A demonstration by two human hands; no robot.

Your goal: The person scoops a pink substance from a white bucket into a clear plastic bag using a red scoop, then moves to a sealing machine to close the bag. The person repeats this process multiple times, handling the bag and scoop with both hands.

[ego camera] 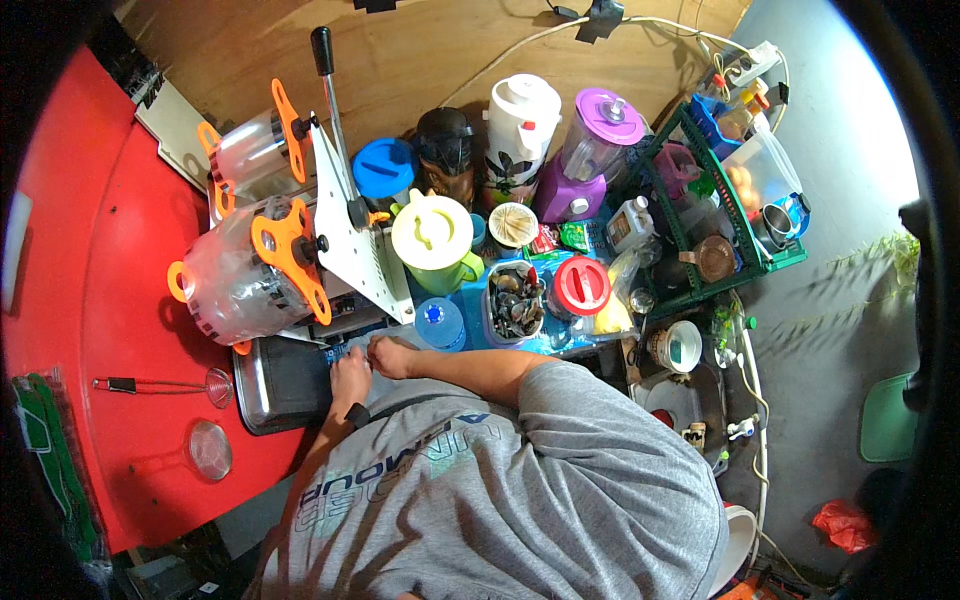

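Note:
My left hand (351,377), with a black band on the wrist, and my right hand (391,357) are close together at the counter's front edge. The fingers of both are pinched on thin translucent plastic (384,388), though its shape is mostly hidden. Just beyond them stands a white lever-operated cup sealing machine (352,247) with orange film-roll holders. Its lower film roll (244,274) is clear plastic. A dark rectangular metal tray (281,390) lies left of my left hand. Near my right forearm is a blue-tinted plastic water bottle (440,326).
On the red tabletop (150,322) lie two strainers (219,388). Behind my right arm stand a green pitcher (433,247), a cutlery container (515,304), a red-lidded jar (580,289), a thermos jug (523,142) and a purple blender (592,157). A green rack (720,202) and a sink (675,401) are right.

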